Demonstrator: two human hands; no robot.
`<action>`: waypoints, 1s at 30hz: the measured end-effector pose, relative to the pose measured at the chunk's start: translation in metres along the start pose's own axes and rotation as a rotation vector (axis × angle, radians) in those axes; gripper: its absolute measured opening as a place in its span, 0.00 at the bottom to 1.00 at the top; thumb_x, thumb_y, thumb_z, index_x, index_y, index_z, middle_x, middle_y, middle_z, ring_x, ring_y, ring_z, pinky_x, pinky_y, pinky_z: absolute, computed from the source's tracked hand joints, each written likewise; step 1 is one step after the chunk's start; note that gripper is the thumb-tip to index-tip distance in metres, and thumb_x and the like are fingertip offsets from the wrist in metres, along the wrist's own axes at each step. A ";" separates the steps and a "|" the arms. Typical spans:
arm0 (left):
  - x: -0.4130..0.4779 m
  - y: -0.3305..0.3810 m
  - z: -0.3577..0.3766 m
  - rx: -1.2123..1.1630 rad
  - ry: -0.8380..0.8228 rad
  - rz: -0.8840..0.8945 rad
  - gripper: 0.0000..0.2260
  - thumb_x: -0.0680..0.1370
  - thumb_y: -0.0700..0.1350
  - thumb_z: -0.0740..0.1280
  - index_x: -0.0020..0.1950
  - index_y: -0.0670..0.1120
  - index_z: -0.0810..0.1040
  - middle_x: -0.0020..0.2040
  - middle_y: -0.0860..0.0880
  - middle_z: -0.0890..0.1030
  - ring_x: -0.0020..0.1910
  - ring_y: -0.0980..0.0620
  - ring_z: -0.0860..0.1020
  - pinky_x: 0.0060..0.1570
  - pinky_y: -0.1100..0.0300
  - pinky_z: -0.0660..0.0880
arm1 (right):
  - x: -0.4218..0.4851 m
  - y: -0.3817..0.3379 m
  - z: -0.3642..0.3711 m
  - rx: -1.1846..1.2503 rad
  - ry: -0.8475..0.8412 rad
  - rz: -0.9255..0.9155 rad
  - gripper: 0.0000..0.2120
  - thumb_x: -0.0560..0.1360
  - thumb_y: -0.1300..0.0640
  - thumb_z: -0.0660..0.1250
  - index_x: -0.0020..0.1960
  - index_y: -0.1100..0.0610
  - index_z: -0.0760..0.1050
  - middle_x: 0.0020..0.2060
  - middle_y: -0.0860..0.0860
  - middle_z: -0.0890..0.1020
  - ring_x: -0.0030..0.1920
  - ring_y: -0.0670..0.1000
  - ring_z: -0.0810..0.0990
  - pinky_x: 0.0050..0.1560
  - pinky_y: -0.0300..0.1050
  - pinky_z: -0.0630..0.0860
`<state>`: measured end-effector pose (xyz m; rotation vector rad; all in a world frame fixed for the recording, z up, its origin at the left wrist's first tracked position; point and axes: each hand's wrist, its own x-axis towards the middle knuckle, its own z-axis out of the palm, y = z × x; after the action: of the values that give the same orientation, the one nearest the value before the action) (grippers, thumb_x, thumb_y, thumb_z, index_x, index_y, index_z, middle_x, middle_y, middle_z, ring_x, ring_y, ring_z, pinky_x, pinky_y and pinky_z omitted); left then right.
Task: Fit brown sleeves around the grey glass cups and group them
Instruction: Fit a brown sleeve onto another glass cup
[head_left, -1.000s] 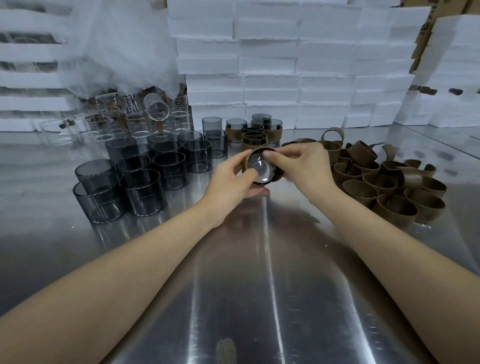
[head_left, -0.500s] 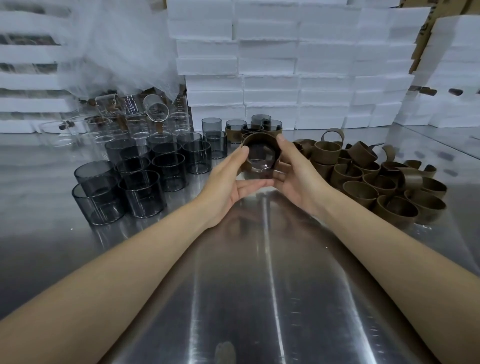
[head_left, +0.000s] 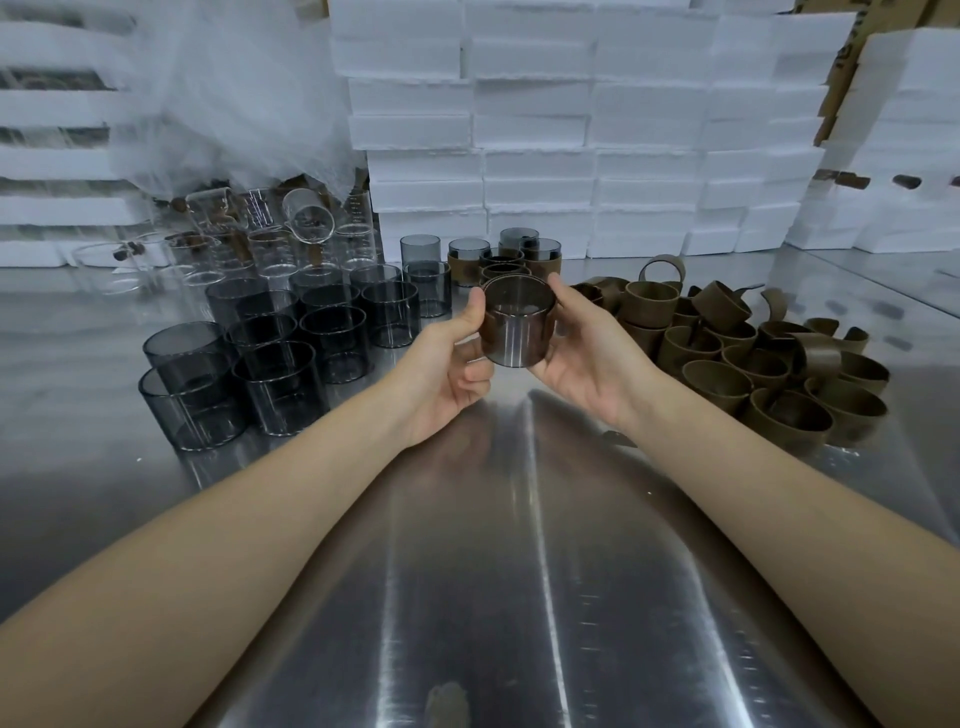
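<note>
— Where is the cup right now?
— The round grey glass cup is upright in the air between both hands, just above the shiny steel table. It sits in front of the small group of sleeved grey cups at the back.
— Is the sleeve on it?
— A brown sleeve seems to wrap the upper part, with the bottom band left bare and grey. Through the tinted glass I can't tell how far down it reaches.
— And the hands?
— The left hand presses its thumb on the cup's left wall, with its fingers curled below. The right hand has its fingers wrapped round the right wall. Both are clamped on the cup.
— What differs from half a second ago?
— Then the cup was tipped, its mouth towards the camera. Now the mouth faces up. A second ago the right hand's fingers reached over its rim.
— What lies around it?
— Bare grey glass cups cluster to the left and loose brown sleeves are piled to the right. Clear glass beakers stand at the back left. Stacked white foam boxes stand behind everything.
</note>
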<state>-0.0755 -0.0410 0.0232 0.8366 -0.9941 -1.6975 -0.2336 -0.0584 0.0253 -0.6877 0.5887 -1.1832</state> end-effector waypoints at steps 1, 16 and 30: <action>0.001 0.000 -0.001 -0.022 0.003 -0.005 0.14 0.77 0.56 0.65 0.54 0.46 0.75 0.33 0.52 0.73 0.21 0.60 0.63 0.20 0.70 0.61 | 0.000 0.000 0.001 0.031 0.009 0.010 0.18 0.77 0.52 0.67 0.62 0.62 0.76 0.56 0.59 0.81 0.62 0.55 0.79 0.58 0.47 0.79; 0.006 -0.010 0.000 0.084 -0.016 0.161 0.19 0.78 0.55 0.63 0.61 0.44 0.75 0.46 0.48 0.80 0.34 0.55 0.78 0.36 0.66 0.75 | -0.001 0.000 0.001 -0.143 -0.019 -0.076 0.14 0.80 0.51 0.62 0.56 0.59 0.79 0.54 0.56 0.83 0.57 0.52 0.80 0.61 0.44 0.76; 0.001 -0.018 -0.003 0.406 0.184 0.526 0.33 0.67 0.21 0.70 0.67 0.47 0.71 0.65 0.50 0.75 0.53 0.58 0.80 0.47 0.65 0.78 | -0.004 0.009 0.002 -0.139 -0.039 0.002 0.17 0.82 0.60 0.55 0.69 0.57 0.72 0.63 0.61 0.77 0.67 0.61 0.74 0.66 0.55 0.73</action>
<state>-0.0802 -0.0392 0.0057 0.8719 -1.3150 -0.9711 -0.2277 -0.0517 0.0204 -0.8261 0.6425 -1.1322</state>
